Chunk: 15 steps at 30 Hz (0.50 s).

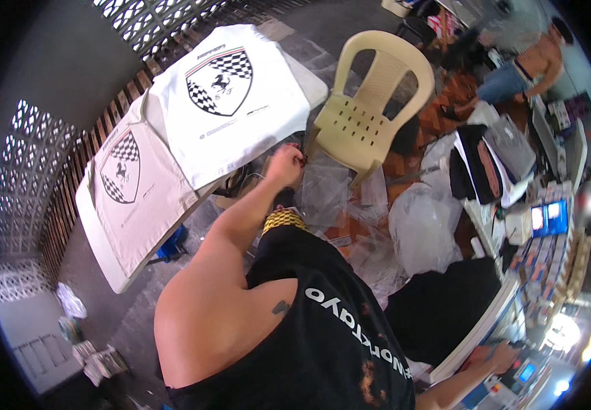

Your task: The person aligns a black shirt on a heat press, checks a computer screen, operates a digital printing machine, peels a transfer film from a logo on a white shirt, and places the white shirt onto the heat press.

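Note:
My left hand [287, 164] is closed, its fingers curled around something small and dark, beside the near edge of a white table. On that table lies a white T-shirt [275, 75] with a checkered shield print. A beige T-shirt [162, 171] with a similar print lies to its left. My right hand [500, 357] is at the lower right, fingers bent, against a machine with a small lit blue display [527, 372]. What those fingers grip is too small to make out. Black cloth [446, 307] lies on a flat pale-edged platen next to that hand.
A beige plastic chair [377, 96] stands ahead, right of the white table [317, 87]. Clear plastic bags [425, 225] lie on the floor. Folded garments [490, 160] are stacked at the right, near a lit blue screen [549, 217]. Another person [534, 65] sits at the far right.

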Motion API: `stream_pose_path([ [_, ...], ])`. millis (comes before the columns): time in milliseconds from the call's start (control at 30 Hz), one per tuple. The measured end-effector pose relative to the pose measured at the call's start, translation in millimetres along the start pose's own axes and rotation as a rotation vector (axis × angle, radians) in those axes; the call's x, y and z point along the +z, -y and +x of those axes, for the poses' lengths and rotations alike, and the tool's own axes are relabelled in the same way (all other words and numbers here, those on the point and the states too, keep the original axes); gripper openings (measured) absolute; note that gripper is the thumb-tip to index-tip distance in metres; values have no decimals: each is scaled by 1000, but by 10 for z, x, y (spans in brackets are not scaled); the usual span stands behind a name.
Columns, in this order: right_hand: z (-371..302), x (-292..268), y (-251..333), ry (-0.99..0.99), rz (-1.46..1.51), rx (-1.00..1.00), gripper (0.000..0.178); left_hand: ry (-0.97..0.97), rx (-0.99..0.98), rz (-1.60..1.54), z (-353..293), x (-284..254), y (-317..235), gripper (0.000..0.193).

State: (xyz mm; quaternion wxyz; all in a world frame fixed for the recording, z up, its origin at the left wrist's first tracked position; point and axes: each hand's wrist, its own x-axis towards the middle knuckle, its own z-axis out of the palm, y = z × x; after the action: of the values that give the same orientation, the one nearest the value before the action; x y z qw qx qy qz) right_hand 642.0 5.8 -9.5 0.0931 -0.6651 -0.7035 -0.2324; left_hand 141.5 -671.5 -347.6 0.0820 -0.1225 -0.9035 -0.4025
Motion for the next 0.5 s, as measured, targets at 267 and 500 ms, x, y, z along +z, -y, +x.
stream_pose_path([
  [267,-2891,176,3165,446,604,-786,28,-385,-386,444,192,-1828,1509,42],
  [500,-6220,-1704,5816,749,1051,-2064,16,-229,-458,614,-362,-1895,1639,57],
])
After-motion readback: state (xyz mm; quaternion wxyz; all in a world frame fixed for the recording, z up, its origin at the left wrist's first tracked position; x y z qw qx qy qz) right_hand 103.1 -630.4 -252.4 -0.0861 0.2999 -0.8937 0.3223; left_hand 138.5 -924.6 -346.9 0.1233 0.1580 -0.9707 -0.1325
